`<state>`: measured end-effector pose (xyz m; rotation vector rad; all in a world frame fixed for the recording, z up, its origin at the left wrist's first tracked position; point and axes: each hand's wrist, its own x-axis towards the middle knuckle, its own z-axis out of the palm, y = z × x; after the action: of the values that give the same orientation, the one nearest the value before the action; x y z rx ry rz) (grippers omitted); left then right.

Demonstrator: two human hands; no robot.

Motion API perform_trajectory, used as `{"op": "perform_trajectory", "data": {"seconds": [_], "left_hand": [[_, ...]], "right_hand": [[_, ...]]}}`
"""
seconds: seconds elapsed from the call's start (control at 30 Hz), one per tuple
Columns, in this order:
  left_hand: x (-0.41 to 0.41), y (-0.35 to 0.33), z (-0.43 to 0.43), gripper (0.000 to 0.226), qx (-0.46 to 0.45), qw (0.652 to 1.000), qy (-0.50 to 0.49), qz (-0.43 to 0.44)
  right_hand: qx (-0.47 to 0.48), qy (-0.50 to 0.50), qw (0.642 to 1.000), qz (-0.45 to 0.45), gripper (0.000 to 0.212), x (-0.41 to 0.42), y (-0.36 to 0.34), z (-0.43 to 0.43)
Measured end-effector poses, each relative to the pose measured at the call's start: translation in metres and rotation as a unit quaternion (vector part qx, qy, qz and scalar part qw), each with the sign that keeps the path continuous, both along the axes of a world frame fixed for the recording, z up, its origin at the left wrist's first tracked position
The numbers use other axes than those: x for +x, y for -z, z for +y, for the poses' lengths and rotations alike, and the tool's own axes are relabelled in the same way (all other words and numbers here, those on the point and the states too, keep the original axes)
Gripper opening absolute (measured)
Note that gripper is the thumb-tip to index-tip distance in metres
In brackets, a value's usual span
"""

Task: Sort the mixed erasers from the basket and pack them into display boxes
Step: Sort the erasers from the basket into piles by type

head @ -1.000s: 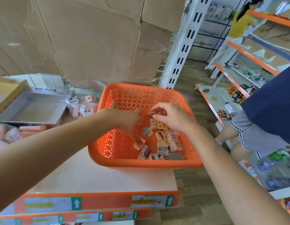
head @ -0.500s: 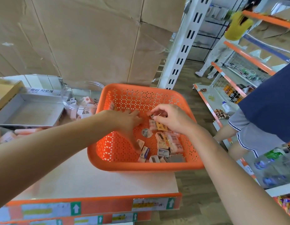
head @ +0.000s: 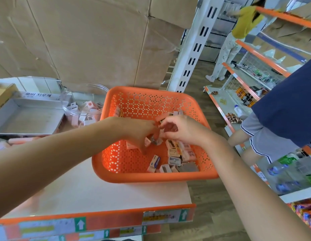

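- Head view, basket: the orange basket (head: 151,179) stands at the right front corner of the white shelf top (head: 99,192). It sits directly ahead of the person, so both hands reach in without stretching.
- Head view, stock: the mixed erasers (head: 177,153) lie loose on the basket floor, gathered toward its near right corner. A blue-labelled eraser (head: 155,161) lies at the left edge of the pile.
- Head view, right hand (head: 184,131): the fingers are curled above the pile and pinch a pink eraser (head: 161,117) at their tips, raised clear of the rest. Judgement: this hand is pulling out pieces of one kind.
- Head view, left hand (head: 139,133): it is inside the basket, just beside the right hand, with fingers bent down among the erasers. The fingers hide whether it grips a piece, so this cannot be told.
- Head view, destinations: a silver display box (head: 29,119) and a clear round tub (head: 85,101) holding pink and white erasers stand left of the basket, near the left arm. Judgement: this placement keeps each transfer short.
- Progress, as a judgement: sorting is under way, with many erasers left in the basket.
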<state>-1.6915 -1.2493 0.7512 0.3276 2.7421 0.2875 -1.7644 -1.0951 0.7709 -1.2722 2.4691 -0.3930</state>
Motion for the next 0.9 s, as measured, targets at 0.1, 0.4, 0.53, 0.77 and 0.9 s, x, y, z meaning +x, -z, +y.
{"op": "perform_trajectory", "data": {"seconds": [0.1, 0.4, 0.53, 0.77, 0.9], "left_hand": [[0.003, -0.004, -0.007, 0.066, -0.018, 0.999, -0.025, -0.027], [0.011, -0.017, -0.013, 0.092, -0.124, 0.986, -0.019, -0.111], [0.01, -0.012, -0.01, 0.062, -0.074, 0.994, -0.016, -0.074], [0.007, -0.004, -0.008, 0.042, -0.03, 0.998, -0.017, -0.048], [0.004, -0.001, -0.007, 0.042, -0.018, 0.999, -0.021, -0.03]], "right_hand": [[0.08, -0.027, 0.996, 0.013, 0.035, 0.005, -0.001, 0.003], [0.269, -0.077, 0.958, 0.065, 0.09, 0.009, -0.002, 0.006], [0.283, -0.09, 0.951, 0.082, 0.089, 0.01, 0.0, 0.005], [0.288, -0.083, 0.95, 0.088, 0.086, 0.02, -0.004, 0.003], [0.294, -0.094, 0.945, 0.105, 0.083, 0.025, -0.007, 0.0]]}}
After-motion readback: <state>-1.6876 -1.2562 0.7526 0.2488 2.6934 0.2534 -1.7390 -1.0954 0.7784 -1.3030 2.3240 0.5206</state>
